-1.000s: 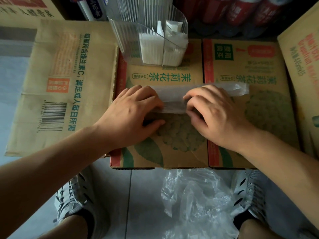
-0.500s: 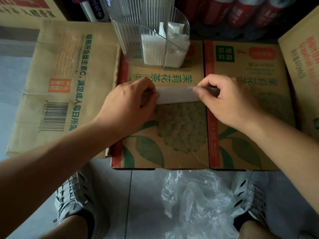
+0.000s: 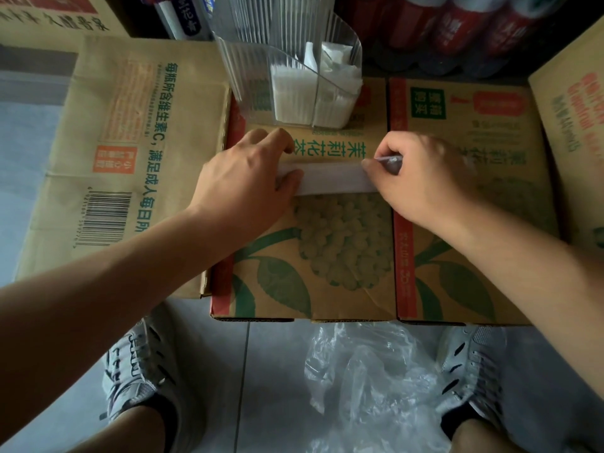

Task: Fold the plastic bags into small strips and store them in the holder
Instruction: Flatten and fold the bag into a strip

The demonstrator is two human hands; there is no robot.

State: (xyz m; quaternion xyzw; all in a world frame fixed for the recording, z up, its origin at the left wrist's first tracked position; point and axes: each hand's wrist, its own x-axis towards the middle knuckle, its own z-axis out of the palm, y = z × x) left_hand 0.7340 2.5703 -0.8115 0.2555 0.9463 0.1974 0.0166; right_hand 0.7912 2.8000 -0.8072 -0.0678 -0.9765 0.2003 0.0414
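L hand (image 3: 248,181) pinches one end of folded bag strip (image 3: 333,180), R hand (image 3: 425,178) curled on the other; strip spans carton (image 3: 343,256) btwn them. Just beyond hands: clear holder (image 3: 255,80) w/ white folded strips (image 3: 294,93) inside. Crumpled bags (image 3: 376,380) on floor behind wrists, btwn shoes (image 3: 137,371).

Two grips show, the left grip (image 3: 242,188) and the right grip (image 3: 421,181), with one folded strip (image 3: 333,183) between them. One clear ribbed holder (image 3: 248,83) carries two batches of folded bags (image 3: 292,96), too closely packed to count singly. Five cardboard boxes are in view: the left printed box (image 3: 310,256), the right printed box (image 3: 474,223), one barcode box (image 3: 114,125), one right-edge box (image 3: 572,109) and one top-left box (image 3: 49,18); on the floor (image 3: 277,403) are two shoes, the left shoe (image 3: 137,371) and the right shoe (image 3: 474,371), and one heap of loose plastic (image 3: 376,380) whose bags cannot be counted.
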